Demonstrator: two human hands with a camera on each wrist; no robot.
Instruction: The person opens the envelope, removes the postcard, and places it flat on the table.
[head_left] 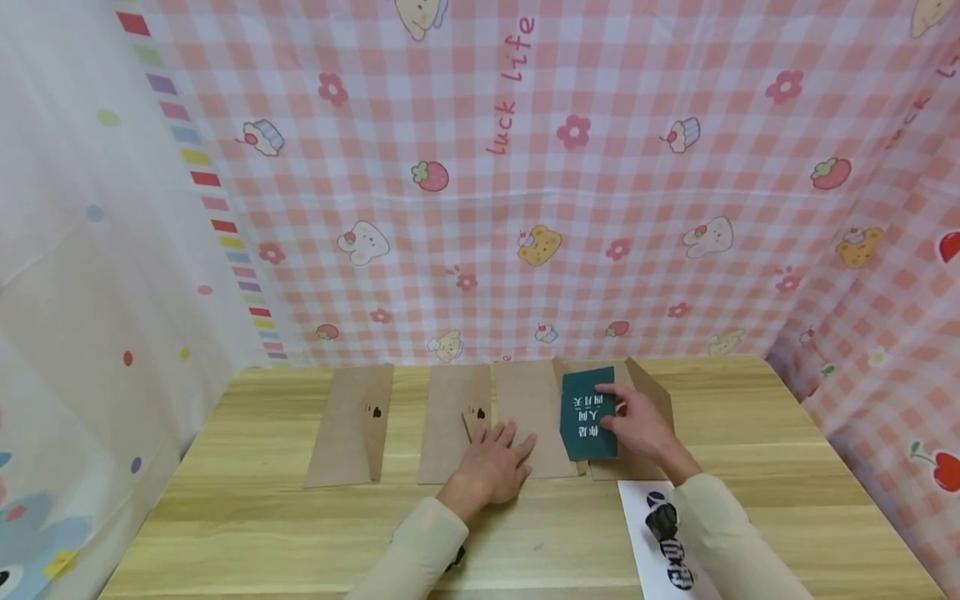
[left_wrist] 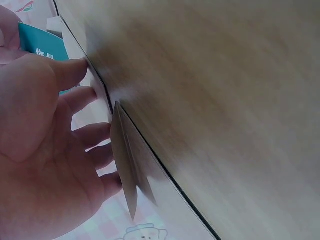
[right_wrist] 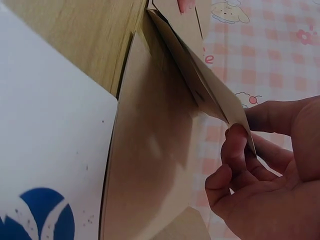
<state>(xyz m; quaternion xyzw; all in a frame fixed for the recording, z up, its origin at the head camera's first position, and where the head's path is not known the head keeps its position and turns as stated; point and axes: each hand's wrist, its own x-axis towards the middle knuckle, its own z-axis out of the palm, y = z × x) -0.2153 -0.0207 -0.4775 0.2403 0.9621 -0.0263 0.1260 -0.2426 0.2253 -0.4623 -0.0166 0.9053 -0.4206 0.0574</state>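
Observation:
My right hand [head_left: 643, 423] pinches the right edge of a dark green card [head_left: 576, 437] with white characters, thumb on one face and fingers on the other. The card stands tilted over two brown paper envelopes. In the right wrist view the pinched sheet [right_wrist: 220, 92] shows a brown face. My left hand [head_left: 491, 467] lies with spread fingers on the lower left of a brown envelope [head_left: 528, 387], touching the flap of the neighbouring envelope [head_left: 442, 417]. The rightmost envelope [head_left: 662, 400] has its side flap raised, partly hidden behind my right hand.
Another brown envelope [head_left: 348, 425] with a small dark print lies at the far left. A white sheet [head_left: 637, 533] with dark blue print lies under my right forearm on the wooden table [head_left: 247, 533]. Patterned cloth [head_left: 510, 317] hangs behind the table's back edge.

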